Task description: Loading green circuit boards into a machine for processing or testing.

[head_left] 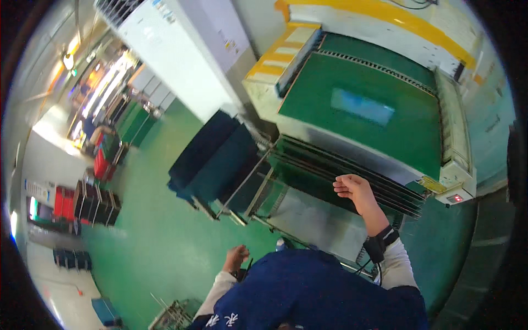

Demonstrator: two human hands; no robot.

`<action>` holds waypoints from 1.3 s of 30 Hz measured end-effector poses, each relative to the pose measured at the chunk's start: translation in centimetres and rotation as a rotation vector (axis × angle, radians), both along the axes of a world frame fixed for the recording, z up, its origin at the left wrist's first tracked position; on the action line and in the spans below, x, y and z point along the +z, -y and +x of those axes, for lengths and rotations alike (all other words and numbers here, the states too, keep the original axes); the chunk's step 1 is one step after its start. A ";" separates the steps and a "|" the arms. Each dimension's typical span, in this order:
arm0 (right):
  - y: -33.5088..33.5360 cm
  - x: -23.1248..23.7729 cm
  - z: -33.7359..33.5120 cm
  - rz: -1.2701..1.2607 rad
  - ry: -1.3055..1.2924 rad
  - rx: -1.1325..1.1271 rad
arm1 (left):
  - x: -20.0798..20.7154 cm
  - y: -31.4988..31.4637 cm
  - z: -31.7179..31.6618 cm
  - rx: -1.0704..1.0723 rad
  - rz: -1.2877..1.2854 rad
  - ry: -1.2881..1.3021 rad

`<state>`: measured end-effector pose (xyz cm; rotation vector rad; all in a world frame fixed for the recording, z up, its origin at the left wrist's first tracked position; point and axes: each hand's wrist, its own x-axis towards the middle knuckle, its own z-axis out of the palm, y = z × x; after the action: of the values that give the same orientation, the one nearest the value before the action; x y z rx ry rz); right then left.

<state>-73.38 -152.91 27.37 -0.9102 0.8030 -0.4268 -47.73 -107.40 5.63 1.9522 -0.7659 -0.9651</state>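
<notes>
My right hand [353, 192] is held over a slotted metal rack [330, 220], with its fingers stretched out and slightly bent. Nothing is in it. Several thin dark green panels [297, 148] stand on edge in the rack, just beyond that hand; whether the fingers touch one I cannot tell. Low at my left side, well apart from the rack, my left hand [236, 257] is loosely curled, and no object shows in it. Beyond the rack, a large green board [352, 104] lies flat on a machine between toothed side rails.
A cart of dark blue-black panels [214, 159] stands left of the rack. Behind it rises a tall white cabinet [181, 49]. A control box [456, 192] with a red display juts from the machine's right corner. Stacked racks [96, 203] line the far left, and a metal frame [173, 316] sits at lower left.
</notes>
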 end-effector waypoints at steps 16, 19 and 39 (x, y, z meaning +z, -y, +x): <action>-5.2 -4.2 -1.2 -1.219 -0.945 0.575 | -0.8 0.6 0.5 0.649 0.005 -0.736; -4.7 -5.8 -1.5 -1.151 -1.034 0.568 | -4.0 -0.5 1.8 0.726 -0.071 -0.872; -5.7 -3.6 0.4 -1.054 -1.177 0.491 | -2.9 -2.1 1.2 0.812 0.155 -0.686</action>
<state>-72.98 -147.23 23.80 -2.3847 1.3670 0.2443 -46.53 -105.31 2.71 1.6344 0.4728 -1.0640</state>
